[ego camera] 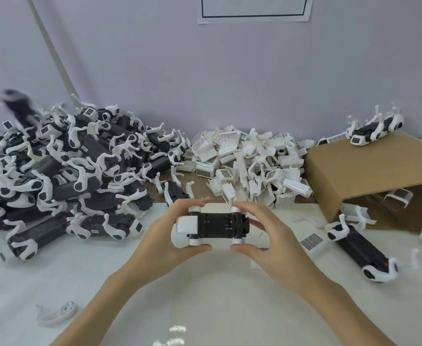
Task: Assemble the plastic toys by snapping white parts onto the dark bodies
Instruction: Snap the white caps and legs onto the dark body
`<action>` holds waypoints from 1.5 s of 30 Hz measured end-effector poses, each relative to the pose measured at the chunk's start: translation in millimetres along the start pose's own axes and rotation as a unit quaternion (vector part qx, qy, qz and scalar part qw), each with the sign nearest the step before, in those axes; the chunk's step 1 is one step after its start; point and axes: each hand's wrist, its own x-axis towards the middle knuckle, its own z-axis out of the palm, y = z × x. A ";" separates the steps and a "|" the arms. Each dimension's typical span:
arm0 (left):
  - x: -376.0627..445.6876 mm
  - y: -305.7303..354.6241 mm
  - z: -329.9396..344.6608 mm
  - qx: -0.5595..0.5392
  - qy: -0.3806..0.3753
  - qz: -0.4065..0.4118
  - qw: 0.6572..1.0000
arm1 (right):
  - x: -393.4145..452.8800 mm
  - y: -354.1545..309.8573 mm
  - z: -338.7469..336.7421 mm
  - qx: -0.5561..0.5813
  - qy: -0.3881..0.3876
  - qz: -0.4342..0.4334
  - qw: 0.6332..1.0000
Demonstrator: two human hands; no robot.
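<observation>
A dark toy body (217, 225) with its battery bay facing up is held level above the table's middle. A white shell part (183, 232) sits on its left end, and white round joints show at its corners. My left hand (166, 236) grips the left end, thumb under the white part and fingers behind. My right hand (261, 236) grips the right end, thumb at the near white joint and fingers over the far one. A heap of loose white parts (249, 166) lies behind the hands.
A large pile of dark bodies with white legs (62, 166) fills the left. An overturned cardboard box (369, 171) stands at the right with a toy (374, 128) on top. Another toy (364, 250) lies at the right. A loose white leg (57, 313) lies near left.
</observation>
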 end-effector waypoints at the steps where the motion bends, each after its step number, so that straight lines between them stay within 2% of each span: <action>1: -0.2 -1.6 1.9 0.004 0.007 0.007 1.000 | 0.3 1.6 -0.2 -0.015 0.001 -0.006 1.000; 3: -0.2 -3.9 2.4 -0.018 0.010 -0.002 1.000 | -0.8 3.9 -2.2 -0.026 -0.005 0.004 1.000; 6: -0.1 -0.8 8.4 -0.137 0.024 -0.055 0.989 | -4.1 3.1 0.4 -0.017 -0.014 0.063 0.998; 9: -0.6 5.3 27.6 -0.222 0.115 -0.113 0.962 | -7.3 -2.1 11.9 -0.026 -0.022 0.083 0.996; 11: -0.4 3.7 33.3 -0.217 0.168 -0.134 0.952 | -8.0 -5.8 16.3 -0.001 -0.025 0.083 0.996; 14: 1.0 -2.4 30.0 -0.217 0.175 -0.142 0.950 | -5.3 -10.3 15.6 0.029 0.001 0.084 0.996; 18: 4.9 -9.6 28.3 -0.207 0.173 -0.150 0.951 | 24.7 -4.7 10.1 -0.071 0.028 0.043 0.996; 21: 5.5 -9.9 27.7 -0.208 0.169 -0.150 0.952 | 64.8 -0.1 4.6 -0.074 -0.012 0.065 0.995; 22: 5.4 -8.9 26.7 -0.212 0.171 -0.151 0.950 | 78.8 2.4 3.8 -0.108 -0.028 0.063 0.992; 24: 4.5 -7.5 26.1 -0.211 0.176 -0.151 0.950 | 102.3 10.4 3.3 -0.240 -0.095 0.041 0.965; 26: 3.5 -7.9 26.8 -0.213 0.177 -0.146 0.950 | 117.3 17.7 4.0 -0.363 -0.175 0.031 0.914; 27: 3.6 -9.5 27.6 -0.212 0.175 -0.143 0.951 | 121.5 20.3 5.0 -0.400 -0.191 0.023 0.896; 30: 4.4 -14.0 28.7 -0.203 0.178 -0.143 0.952 | 127.2 18.9 8.2 -0.464 -0.163 -0.011 0.871; 34: 4.9 -15.3 29.5 -0.205 0.179 -0.144 0.951 | 123.8 14.9 9.9 -0.495 -0.141 -0.021 0.857; 38: 5.5 -11.8 28.3 -0.221 0.175 -0.153 0.947 | 115.4 17.9 7.3 -0.486 -0.147 -0.029 0.861; 42: 5.5 -13.7 28.0 -0.220 0.170 -0.157 0.948 | 117.0 21.0 4.5 -0.473 -0.113 -0.046 0.873; 45: 5.6 -15.3 28.4 -0.221 0.168 -0.156 0.948 | 110.8 17.6 -1.3 -0.364 -0.028 -0.045 0.930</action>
